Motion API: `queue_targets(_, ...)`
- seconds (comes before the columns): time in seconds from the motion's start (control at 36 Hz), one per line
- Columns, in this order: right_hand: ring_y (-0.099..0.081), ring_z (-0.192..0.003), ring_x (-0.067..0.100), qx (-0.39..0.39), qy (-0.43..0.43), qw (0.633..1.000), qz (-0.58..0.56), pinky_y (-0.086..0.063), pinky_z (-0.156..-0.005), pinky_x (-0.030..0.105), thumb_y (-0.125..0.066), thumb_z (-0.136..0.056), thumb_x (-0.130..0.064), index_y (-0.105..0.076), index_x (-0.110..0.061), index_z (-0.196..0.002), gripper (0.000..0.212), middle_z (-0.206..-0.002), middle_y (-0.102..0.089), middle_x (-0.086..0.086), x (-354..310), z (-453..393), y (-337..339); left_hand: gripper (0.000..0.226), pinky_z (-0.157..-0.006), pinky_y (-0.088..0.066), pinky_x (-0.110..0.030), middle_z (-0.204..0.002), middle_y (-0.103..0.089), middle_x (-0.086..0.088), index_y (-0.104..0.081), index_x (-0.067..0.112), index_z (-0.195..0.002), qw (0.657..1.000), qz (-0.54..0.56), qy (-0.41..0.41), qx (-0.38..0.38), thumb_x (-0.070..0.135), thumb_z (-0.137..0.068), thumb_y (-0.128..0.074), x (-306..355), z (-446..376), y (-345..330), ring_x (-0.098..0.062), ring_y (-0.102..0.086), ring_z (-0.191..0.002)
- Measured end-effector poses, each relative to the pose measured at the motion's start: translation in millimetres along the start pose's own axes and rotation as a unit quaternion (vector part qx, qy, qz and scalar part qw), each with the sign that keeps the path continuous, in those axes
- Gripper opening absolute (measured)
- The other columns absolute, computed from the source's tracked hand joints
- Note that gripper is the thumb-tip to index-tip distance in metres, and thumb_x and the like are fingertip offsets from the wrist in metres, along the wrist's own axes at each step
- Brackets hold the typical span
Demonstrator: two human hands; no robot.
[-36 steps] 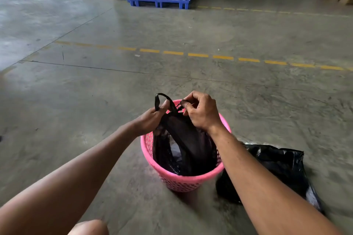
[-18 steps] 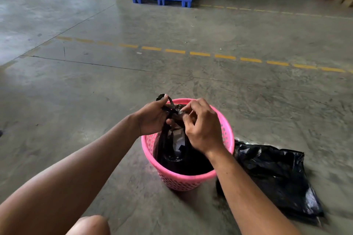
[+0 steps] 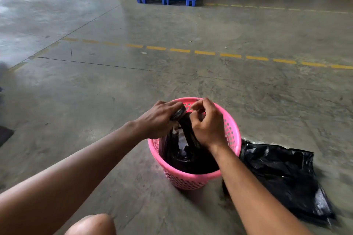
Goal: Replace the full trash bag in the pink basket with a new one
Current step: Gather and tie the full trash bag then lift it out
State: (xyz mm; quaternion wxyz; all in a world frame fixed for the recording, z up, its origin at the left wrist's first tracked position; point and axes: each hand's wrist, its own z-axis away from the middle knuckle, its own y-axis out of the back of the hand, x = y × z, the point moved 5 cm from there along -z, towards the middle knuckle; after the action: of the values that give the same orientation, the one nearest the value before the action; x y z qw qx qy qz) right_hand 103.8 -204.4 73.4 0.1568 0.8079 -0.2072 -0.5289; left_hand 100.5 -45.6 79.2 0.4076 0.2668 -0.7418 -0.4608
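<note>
You crouch on a bare concrete floor [image 3: 95, 110] marked with a dashed yellow line [image 3: 204, 53]. The pink basket [image 3: 191, 180] stands before you, the full black trash bag [image 3: 189, 158] inside it. Your left hand [image 3: 159, 120] clenches one gathered handle of the bag; your right hand [image 3: 207, 124] pinches the other, above the basket. A flat black bag [image 3: 282, 179] lies just beside the basket's right.

Soft daylight, bright sheen on floor [image 3: 57, 15] far left — edges blurred w/ wide-angle bending.
</note>
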Motion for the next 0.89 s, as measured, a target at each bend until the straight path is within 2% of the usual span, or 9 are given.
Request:
queue_targets(0.14, -0.065, -0.093, 0.014, -0.151, -0.084, 0.981, -0.09, -0.052, -0.086, 0.029, -0.046, -0.091, -0.007, -0.061, -0.013, -0.127, 0.04, -0.125, -0.068, 0.007, -3.7, -42.8, -24.5, 0.028, -0.107, -0.037, -0.027, -0.122, -0.057, 0.0, -0.058, 0.019, -0.123, 0.993, -0.055, -0.102, 0.01, 0.014, -0.096, -0.053, 7.4, 15.6, -6.6, -0.022, -0.055, -0.121)
queue_targets(0.22, -0.058, -0.068, 0.016, -0.262, -0.228, 0.915, -0.206, -0.048, -0.056, 0.025, -0.043, -0.096, 0.0, -0.063, -0.007, -0.128, 0.038, -0.102, -0.067, 0.016, 3.3, -48.8, -40.9, 0.04, -0.118, -0.027, -0.026, -0.136, -0.054, -0.006, -0.053, 0.017, -0.138, 0.991, -0.061, -0.12, 0.002, 0.014, -0.098, -0.054, 11.3, 19.7, -9.8, -0.026, -0.047, -0.136)
queue_targets(0.28, -0.061, -0.057, 0.013, -0.286, -0.249, 0.903, -0.204, -0.049, -0.048, 0.02, -0.047, -0.094, 0.006, -0.068, 0.005, -0.119, 0.033, -0.084, -0.067, 0.016, 5.2, -48.0, -39.3, 0.043, -0.117, -0.033, -0.032, -0.14, -0.053, -0.006, -0.052, 0.017, -0.141, 0.991, -0.045, -0.125, -0.001, 0.012, -0.098, -0.053, 15.4, 19.8, -9.9, -0.025, -0.05, -0.132)
queue_targets(0.39, -0.066, -0.05, 0.005, -0.259, -0.221, 0.918, -0.204, -0.054, -0.051, 0.018, -0.066, -0.088, 0.009, -0.07, 0.014, -0.107, 0.021, -0.066, -0.072, 0.005, 16.7, -46.7, -27.8, 0.031, -0.108, -0.041, -0.032, -0.14, -0.053, 0.001, -0.059, 0.023, -0.133, 0.992, -0.015, -0.121, 0.014, 0.017, -0.103, -0.052, 20.0, 18.8, -12.2, -0.018, -0.051, -0.13)
queue_targets(0.5, -0.061, -0.048, -0.008, -0.203, -0.18, 0.959, -0.083, -0.05, -0.058, 0.01, -0.074, -0.083, 0.004, -0.077, 0.005, -0.096, 0.013, -0.068, -0.07, -0.001, 40.7, -51.0, -14.7, 0.03, -0.104, -0.041, -0.025, -0.134, -0.045, 0.004, -0.067, 0.029, -0.115, 0.991, 0.112, 0.0, 0.068, 0.032, -0.106, -0.039, 12.5, 25.3, -17.8, -0.007, -0.052, -0.121)
queue_targets(0.58, -0.057, -0.043, -0.008, -0.152, -0.211, 0.965, 0.022, -0.043, -0.052, 0.006, -0.077, -0.081, -0.006, -0.079, -0.015, -0.078, 0.01, -0.061, -0.066, -0.007, 64.4, -46.5, -0.5, 0.041, -0.111, -0.04, -0.045, -0.129, -0.044, 0.004, -0.069, 0.03, -0.096, 0.967, 0.201, 0.118, 0.1, 0.044, -0.106, -0.032, -10.3, 37.5, -32.4, -0.017, -0.052, -0.127)
queue_targets(0.67, -0.073, -0.07, 0.012, -0.098, -0.245, 0.962, 0.072, -0.057, -0.074, 0.021, -0.075, -0.079, -0.012, -0.076, -0.024, -0.068, 0.016, -0.069, -0.074, -0.002, 85.9, -40.9, 14.4, 0.043, -0.108, -0.04, -0.057, -0.119, -0.05, 0.004, -0.066, 0.03, -0.091, 0.94, 0.277, 0.171, 0.106, 0.053, -0.105, -0.033, -25.6, 51.9, -50.4, -0.029, -0.055, -0.119)
queue_targets(0.72, -0.075, -0.087, 0.02, -0.066, -0.26, 0.959, 0.09, -0.054, -0.086, 0.02, -0.072, -0.079, -0.013, -0.08, -0.02, -0.076, 0.012, -0.084, -0.08, 0.004, 96.5, -39.5, 23.6, 0.048, -0.107, -0.038, -0.053, -0.113, -0.052, 0.013, -0.063, 0.029, -0.085, 0.954, 0.212, 0.192, 0.089, 0.055, -0.104, -0.028, -29.1, 63.3, -57.5, -0.024, -0.05, -0.117)
queue_targets(0.89, -0.071, -0.097, 0.036, 0.003, -0.25, 0.955, 0.16, -0.055, -0.083, 0.033, -0.063, -0.077, -0.008, -0.07, -0.019, -0.074, 0.013, -0.096, -0.078, 0.014, 110.5, -33.5, 44.3, 0.056, -0.1, -0.03, -0.041, -0.106, -0.052, 0.024, -0.056, 0.032, -0.076, 0.979, 0.024, 0.195, 0.057, 0.061, -0.102, -0.015, -43.2, 87.4, -63.2, -0.012, -0.043, -0.109)
